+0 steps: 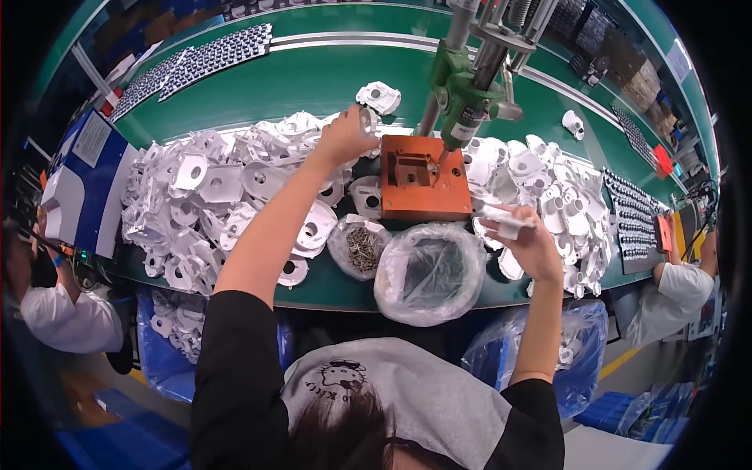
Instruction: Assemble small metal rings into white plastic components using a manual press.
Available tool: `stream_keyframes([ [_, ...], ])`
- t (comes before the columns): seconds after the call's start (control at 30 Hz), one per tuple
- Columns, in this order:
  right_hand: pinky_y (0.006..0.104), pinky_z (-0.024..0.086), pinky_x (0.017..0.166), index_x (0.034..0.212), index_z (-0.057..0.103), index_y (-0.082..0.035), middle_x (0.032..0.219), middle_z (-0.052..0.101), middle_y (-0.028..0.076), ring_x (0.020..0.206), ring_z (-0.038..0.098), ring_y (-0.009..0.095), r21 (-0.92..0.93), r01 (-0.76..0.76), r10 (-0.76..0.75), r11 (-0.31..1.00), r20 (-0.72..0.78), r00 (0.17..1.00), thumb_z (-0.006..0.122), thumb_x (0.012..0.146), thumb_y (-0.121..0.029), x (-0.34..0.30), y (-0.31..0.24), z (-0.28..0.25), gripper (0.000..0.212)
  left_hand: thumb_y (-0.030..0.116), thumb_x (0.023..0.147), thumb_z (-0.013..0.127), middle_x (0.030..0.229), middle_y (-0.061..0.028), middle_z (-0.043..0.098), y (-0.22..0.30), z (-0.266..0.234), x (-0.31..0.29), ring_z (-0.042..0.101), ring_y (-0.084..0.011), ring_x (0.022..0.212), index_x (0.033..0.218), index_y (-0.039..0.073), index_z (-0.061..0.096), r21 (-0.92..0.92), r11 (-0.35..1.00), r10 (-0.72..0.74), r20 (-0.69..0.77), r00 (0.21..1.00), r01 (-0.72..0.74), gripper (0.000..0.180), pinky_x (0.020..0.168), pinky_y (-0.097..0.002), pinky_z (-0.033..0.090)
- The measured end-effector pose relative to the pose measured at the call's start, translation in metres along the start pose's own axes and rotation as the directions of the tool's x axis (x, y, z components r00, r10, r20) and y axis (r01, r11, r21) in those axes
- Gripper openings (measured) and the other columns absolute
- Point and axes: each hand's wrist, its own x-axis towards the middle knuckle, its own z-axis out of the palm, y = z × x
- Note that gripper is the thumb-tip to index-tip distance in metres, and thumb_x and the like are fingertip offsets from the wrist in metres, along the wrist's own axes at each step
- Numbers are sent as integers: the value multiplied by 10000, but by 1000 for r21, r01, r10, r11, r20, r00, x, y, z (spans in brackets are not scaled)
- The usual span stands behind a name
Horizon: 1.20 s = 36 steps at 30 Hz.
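My left hand [348, 139] is raised at the far side of the bench, closed on a small white plastic part [368, 120] with a round opening. Just beyond it lies another white plastic housing [379, 98]. Over the near right of the orange fixture block [423, 202], my right hand [534, 247] grips a white plastic piece [507, 222]; its exact shape is partly hidden by the fingers. The block has a recessed pocket, and a green press [466, 102] stands over it with its tip at the block's right side.
White housings [219, 186] heap up on the left, with another pile [564, 211] on the right. Near the block sit a bag of screws [363, 249] and a plastic-lined bowl [385, 282]. Blue bins [166, 376] hang below the edge. People work at both sides.
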Motion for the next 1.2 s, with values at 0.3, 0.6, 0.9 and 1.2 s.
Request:
stream_keyframes([
  [0.3,299,395,922,1101,450,-39,1196,481,118,1084,481,169,-435,235,-251,869,21,968,685,731,-116,55,32,60,445,102,793,645,980,-107,624,38,-52,-54,638,-195,876,1184,35,467,-963,265,22,57,998,49,435,740,-314,530],
  [0.6,300,377,951,1317,302,-40,1190,445,89,1108,452,180,-415,223,-180,882,140,974,865,564,-154,71,40,107,947,158,771,736,916,-1,584,69,-51,-132,545,-58,815,1100,30,526,-972,187,139,171,975,144,411,692,-208,460],
  [0.9,308,355,976,1344,337,-47,1253,449,94,1188,412,175,-369,228,-151,901,226,962,851,585,-189,75,47,118,927,570,835,556,1229,-52,505,45,-29,-139,547,-119,952,1265,26,438,-973,167,365,211,907,160,703,803,-230,446],
  [1.2,358,299,1053,1275,472,-2,1364,397,120,1251,405,220,-285,76,-13,955,218,976,820,607,-263,75,53,118,797,320,897,573,1084,-31,498,44,-19,-149,497,-85,919,1320,66,349,-940,268,396,309,864,213,542,794,-236,422],
])
